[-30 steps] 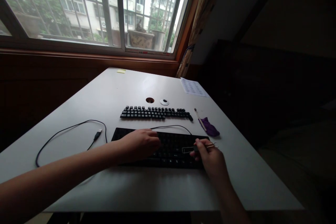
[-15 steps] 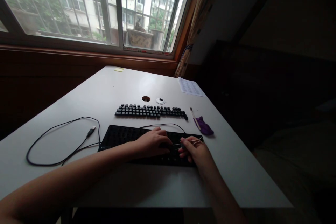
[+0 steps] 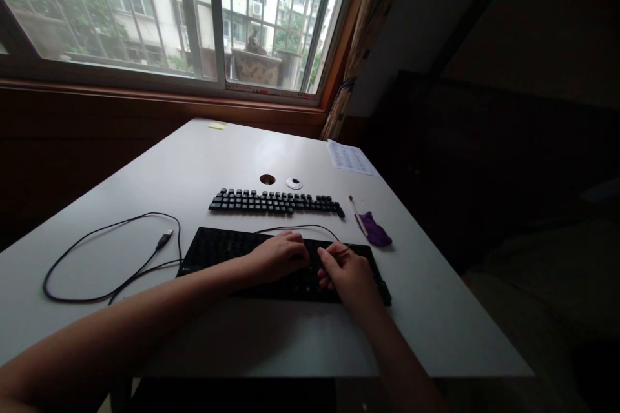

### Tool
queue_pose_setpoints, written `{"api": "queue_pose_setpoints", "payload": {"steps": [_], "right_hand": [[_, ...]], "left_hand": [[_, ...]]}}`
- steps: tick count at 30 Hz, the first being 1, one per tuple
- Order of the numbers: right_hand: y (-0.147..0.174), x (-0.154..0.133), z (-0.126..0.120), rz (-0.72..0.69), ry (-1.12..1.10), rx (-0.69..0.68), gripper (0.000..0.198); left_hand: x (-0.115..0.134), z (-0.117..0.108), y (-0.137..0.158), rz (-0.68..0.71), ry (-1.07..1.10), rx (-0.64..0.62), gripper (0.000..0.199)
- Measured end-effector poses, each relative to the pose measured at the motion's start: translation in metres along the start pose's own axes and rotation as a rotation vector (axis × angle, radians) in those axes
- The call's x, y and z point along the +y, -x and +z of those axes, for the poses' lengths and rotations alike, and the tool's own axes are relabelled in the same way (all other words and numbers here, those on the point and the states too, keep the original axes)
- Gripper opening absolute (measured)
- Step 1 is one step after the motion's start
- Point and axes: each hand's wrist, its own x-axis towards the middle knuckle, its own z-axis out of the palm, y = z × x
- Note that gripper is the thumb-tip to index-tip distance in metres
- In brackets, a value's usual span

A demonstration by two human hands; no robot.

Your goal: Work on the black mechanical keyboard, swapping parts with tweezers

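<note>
A black keyboard (image 3: 208, 248) lies on the white desk in front of me, with many of its keycaps off. My left hand (image 3: 279, 254) rests on its middle, fingers curled and pressed together; their tips are hidden, so I cannot see whether they hold anything. My right hand (image 3: 345, 271) is closed in a pinch above the keyboard's right half, around a thin wire keycap puller (image 3: 344, 251) that is mostly hidden by the fingers. Beyond the keyboard, loose black keycaps (image 3: 271, 205) stand in rows.
The keyboard's cable loops left and ends in a USB plug (image 3: 165, 239). On the right, a small brush (image 3: 357, 214) lies against a purple cloth (image 3: 378, 232). Farther back are a desk hole (image 3: 267, 179), a white round cover (image 3: 294, 184), printed paper (image 3: 351, 158) and a yellow note (image 3: 217, 126).
My right hand has shifted left and turned, hiding most of the wire puller that showed before. My left hand stays on the keyboard, and the whole view has shifted slightly.
</note>
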Motion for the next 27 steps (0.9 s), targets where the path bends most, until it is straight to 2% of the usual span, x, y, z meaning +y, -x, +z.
{"api": "queue_pose_setpoints", "payload": {"steps": [7, 16, 22, 27], "right_hand": [[-0.005, -0.01, 0.006, -0.024, 0.145, -0.041, 0.025], [-0.009, -0.011, 0.006, -0.174, 0.556, 0.016, 0.016], [-0.004, 0.001, 0.01, -0.118, 0.42, 0.009, 0.027], [0.003, 0.011, 0.022, -0.176, 0.375, 0.148, 0.032]], "left_hand": [[-0.001, 0.006, -0.001, 0.008, -0.112, 0.031, 0.003], [-0.002, 0.002, 0.002, -0.008, -0.066, 0.033, 0.006], [-0.002, 0.002, 0.003, 0.013, -0.049, 0.04, 0.006], [-0.003, 0.004, 0.002, 0.044, -0.078, 0.04, 0.005]]}}
